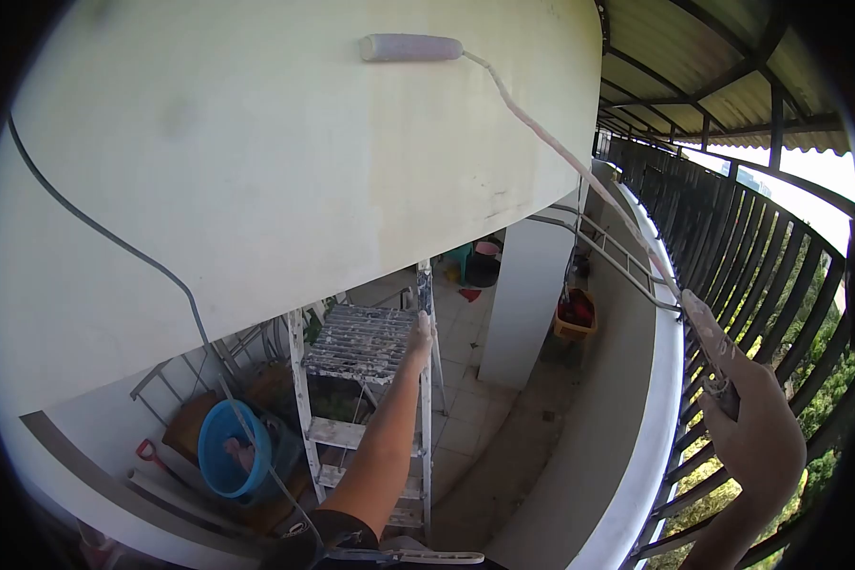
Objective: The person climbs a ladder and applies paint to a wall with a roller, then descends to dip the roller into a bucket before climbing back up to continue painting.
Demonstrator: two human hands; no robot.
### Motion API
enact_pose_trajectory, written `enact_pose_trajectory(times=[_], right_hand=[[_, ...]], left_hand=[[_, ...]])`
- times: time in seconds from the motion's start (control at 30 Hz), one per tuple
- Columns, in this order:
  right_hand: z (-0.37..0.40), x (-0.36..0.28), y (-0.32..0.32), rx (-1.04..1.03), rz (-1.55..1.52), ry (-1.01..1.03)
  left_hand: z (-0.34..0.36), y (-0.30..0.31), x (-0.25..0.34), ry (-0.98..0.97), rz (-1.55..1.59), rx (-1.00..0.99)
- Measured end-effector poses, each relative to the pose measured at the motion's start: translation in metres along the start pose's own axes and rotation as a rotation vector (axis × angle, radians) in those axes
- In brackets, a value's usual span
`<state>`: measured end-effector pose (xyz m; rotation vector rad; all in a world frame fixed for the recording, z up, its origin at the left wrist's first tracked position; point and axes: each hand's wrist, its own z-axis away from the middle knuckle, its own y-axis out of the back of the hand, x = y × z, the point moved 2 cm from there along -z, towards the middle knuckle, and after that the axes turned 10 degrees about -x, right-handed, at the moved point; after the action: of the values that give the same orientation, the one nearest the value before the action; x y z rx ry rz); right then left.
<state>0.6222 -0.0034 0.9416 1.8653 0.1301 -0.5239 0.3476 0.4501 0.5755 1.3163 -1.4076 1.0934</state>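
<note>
My right hand point(760, 418) is wrapped around the grip of a paint roller point(413, 47). The roller's long, thin, paint-spotted frame runs up and leftward to its pale sleeve, which lies against the upper part of the cream wall point(256, 161). My left arm reaches forward, and my left hand point(423, 334) is closed on the upright rail of a paint-splattered stepladder point(361, 342). The fingers of that hand are partly hidden behind the rail.
On the right, a white parapet ledge point(651, 427) runs beside dark metal railings point(769, 256). A blue tub point(228, 456) stands low at left among stored items. A grey cable point(114, 233) hangs across the wall. Farther off are a pillar point(522, 304) and an orange basket point(575, 328).
</note>
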Motion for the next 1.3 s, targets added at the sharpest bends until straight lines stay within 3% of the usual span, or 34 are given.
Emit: enact_pose_trajectory(times=[0.13, 0.3, 0.5, 0.67, 0.77, 0.83, 1.1, 1.3], right_hand=[[-0.018, -0.01, 0.016, 0.028, -0.073, 0.178], [-0.043, -0.013, 0.034, 0.083, 0.051, 0.24], [-0.044, -0.078, 0.041, 0.153, -0.003, 0.165], [-0.069, -0.109, 0.057, 0.104, -0.108, 0.14], [-0.097, -0.109, 0.066, 0.087, -0.101, 0.273], [-0.089, -0.126, 0.067, 0.21, -0.098, 0.274], [-0.069, -0.097, 0.097, 0.401, 0.087, 0.124], [-0.027, -0.093, 0.134, 0.194, 0.096, 0.094]], left_hand=[[-0.001, -0.003, 0.0, -0.005, 0.047, 0.026], [0.003, -0.003, 0.005, 0.032, 0.041, 0.011], [-0.023, 0.007, -0.034, 0.059, -0.078, 0.034], [-0.011, 0.006, -0.019, 0.084, -0.098, 0.003], [-0.014, 0.006, -0.019, 0.064, -0.076, -0.001], [-0.008, 0.006, -0.011, 0.092, -0.051, -0.043], [-0.001, 0.006, -0.005, -0.009, 0.022, -0.072], [0.002, 0.004, 0.001, 0.024, 0.026, -0.065]])
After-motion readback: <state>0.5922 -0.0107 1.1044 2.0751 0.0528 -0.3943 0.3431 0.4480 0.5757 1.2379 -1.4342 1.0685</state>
